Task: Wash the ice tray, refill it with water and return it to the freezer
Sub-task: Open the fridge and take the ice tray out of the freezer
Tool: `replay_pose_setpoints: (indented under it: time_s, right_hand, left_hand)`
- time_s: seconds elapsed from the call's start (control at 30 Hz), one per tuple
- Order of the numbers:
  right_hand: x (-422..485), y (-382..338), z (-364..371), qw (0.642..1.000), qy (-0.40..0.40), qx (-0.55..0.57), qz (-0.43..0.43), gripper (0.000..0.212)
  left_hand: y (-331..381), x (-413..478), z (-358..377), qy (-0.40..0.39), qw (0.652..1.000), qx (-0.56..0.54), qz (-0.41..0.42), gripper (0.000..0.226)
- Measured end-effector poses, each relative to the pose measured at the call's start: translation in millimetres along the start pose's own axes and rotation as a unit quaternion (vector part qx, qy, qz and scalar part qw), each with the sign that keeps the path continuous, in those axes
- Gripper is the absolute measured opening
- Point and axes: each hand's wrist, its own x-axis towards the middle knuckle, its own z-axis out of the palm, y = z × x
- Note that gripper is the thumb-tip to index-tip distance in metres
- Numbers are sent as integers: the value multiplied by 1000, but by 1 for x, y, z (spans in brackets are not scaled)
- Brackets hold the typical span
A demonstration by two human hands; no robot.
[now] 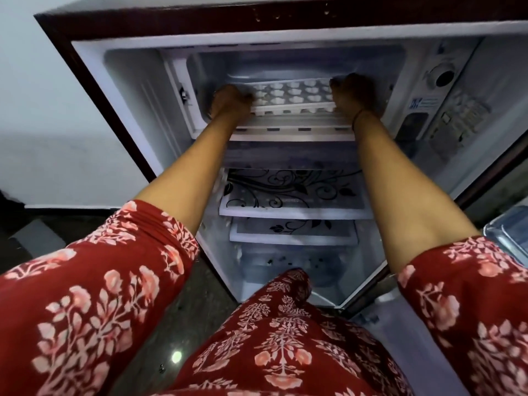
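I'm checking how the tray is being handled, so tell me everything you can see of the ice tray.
The ice tray is white, plastic-looking, with rows of rounded, flower-shaped cells and a notched front rim. It is held nearly level inside the freezer compartment at the fridge's top. The left hand grips its left end, the right hand its right end. What fills the cells is unclear.

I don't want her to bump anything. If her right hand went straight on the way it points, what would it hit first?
Probably the freezer's back wall. The right hand, gripping the ice tray, points inward; depth is unclear.
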Motion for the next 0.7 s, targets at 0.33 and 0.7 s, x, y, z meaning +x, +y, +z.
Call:
replay_pose_setpoints:
  time_s: [0.33,0.7]
  right_hand:
    - [-34,-9,-24,998,-25,46,41,31]
    - [-99,-16,-63,980,-58,131,138,42]
  left_hand:
    - [-1,-29,-32,-46,990,-130,-21,69]
    - [-1,-94,-60,-57,983,-153,-87,52]
